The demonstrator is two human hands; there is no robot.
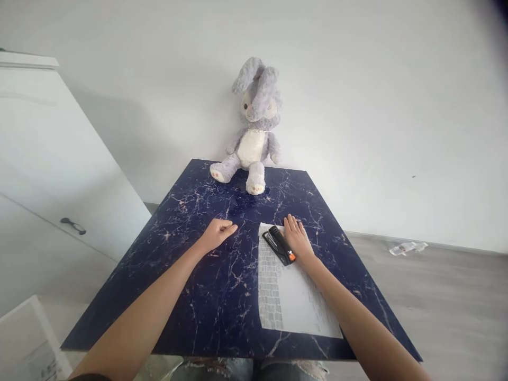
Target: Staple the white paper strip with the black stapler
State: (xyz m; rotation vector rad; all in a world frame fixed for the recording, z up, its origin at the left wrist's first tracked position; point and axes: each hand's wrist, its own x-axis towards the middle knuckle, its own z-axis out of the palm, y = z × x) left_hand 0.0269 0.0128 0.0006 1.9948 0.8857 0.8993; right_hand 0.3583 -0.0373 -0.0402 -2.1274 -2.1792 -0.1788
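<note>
A dark blue marbled table (190,275) stands in front of me. My left hand (217,233) rests on its bare top with the fingers curled into a loose fist, nothing showing in it. My right hand (297,238) lies flat, fingers stretched out, on the far end of a sheet of printed paper (291,296). A black stapler (280,244) with an orange end lies on the paper, right beside the right hand's thumb side.
A grey plush rabbit (254,132) sits at the table's far edge against the white wall. A white cabinet (47,174) with a dark handle stands to the left. A crumpled plastic bottle (407,247) lies on the grey floor at the right.
</note>
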